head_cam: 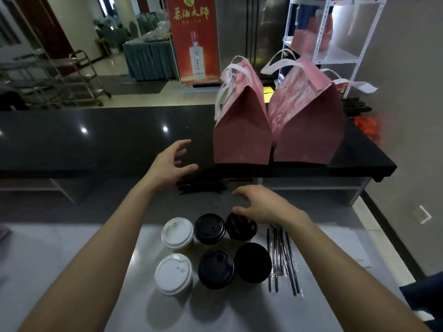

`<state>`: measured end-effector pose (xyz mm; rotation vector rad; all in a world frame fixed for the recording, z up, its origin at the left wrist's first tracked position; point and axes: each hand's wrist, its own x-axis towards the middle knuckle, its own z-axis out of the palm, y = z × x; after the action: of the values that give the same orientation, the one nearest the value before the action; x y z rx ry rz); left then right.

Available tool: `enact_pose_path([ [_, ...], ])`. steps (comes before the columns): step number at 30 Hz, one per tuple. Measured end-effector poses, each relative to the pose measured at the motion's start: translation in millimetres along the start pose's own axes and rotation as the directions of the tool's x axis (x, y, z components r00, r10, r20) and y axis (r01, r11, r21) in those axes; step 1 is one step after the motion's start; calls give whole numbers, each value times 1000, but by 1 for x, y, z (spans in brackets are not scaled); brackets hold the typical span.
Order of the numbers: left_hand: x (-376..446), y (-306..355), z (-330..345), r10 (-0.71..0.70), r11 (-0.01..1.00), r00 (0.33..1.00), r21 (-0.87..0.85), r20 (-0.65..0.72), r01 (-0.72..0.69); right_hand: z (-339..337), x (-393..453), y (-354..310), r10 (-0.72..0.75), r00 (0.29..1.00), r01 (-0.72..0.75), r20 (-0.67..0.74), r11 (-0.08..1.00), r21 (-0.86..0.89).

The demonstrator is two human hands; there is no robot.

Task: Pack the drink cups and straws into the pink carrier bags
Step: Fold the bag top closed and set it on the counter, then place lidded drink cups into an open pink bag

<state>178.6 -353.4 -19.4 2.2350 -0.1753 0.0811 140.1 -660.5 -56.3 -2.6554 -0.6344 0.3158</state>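
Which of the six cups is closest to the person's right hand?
The black-lidded cup at the right end of the back row. The right hand hovers just over its lid, thumb at the rim; the other five cups sit farther off.

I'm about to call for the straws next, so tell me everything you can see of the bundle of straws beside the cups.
The straws are thin, dark and long, each apparently in a clear wrapper. They lie flat in a loose, slightly fanned bundle on the grey worktop, pointing roughly away from the person, just right of the black-lidded cups. The right hand's wrist passes over their far ends; contact cannot be told. Neither hand holds them.
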Motion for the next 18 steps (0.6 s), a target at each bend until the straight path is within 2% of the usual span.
enact_pose_path([
  [7,-125,-66,-59,-197,957,980,209,-38,200,28,47,-97,-219,971,221,92,975,-19],
  [13,-228,-146,-139,-344,917,927,159,-150,366,86,89,-214,-343,925,353,166,935,-33],
  [18,-302,-219,-227,-387,902,896,112,-218,417,155,125,-331,-375,895,387,242,922,0],
])
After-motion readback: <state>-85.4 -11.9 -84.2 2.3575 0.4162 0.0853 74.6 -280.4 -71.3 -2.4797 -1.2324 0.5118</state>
